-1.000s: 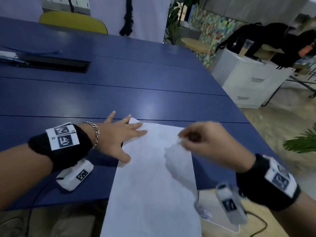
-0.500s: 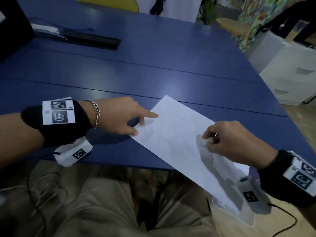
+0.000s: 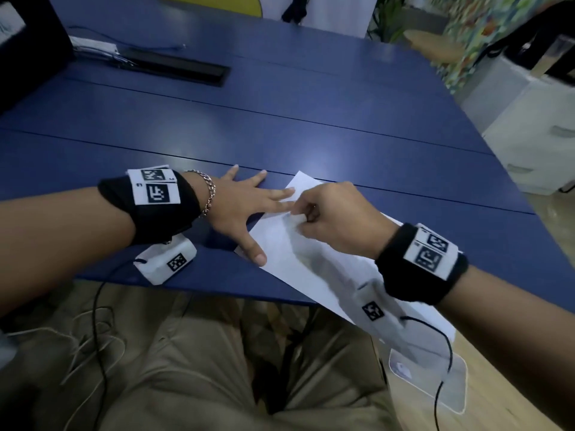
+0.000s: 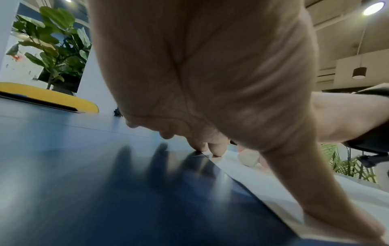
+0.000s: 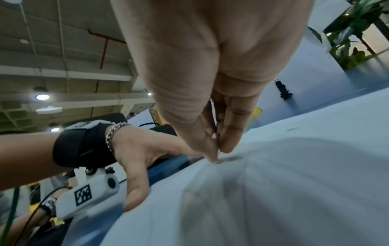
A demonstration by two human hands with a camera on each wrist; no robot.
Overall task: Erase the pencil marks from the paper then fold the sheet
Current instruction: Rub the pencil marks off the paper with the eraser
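Note:
A white sheet of paper [image 3: 298,259] lies slantwise on the blue table [image 3: 280,135], and its near end hangs over the table's front edge. My left hand [image 3: 249,206] is spread flat, its fingers pressing the sheet's far corner and its thumb the left edge. My right hand [image 3: 303,214] pinches a small pale eraser [image 5: 216,160] between thumb and fingers. The eraser's tip touches the paper at a dark pencil mark [image 5: 231,159], right beside my left fingertips. A second faint mark [image 5: 292,129] lies farther along the sheet. The fingers hide most of the eraser.
A black slot with cables [image 3: 174,68] runs across the far left of the table, beside a dark screen [image 3: 28,42]. A white drawer cabinet [image 3: 535,135] stands off the right edge. My lap is under the front edge, and a pale flat pad [image 3: 435,381] lies on the floor.
My right hand has carried the eraser up the sheet to its far corner, close to my left fingers. My left hand has spread flat on the corner. The head view has shifted.

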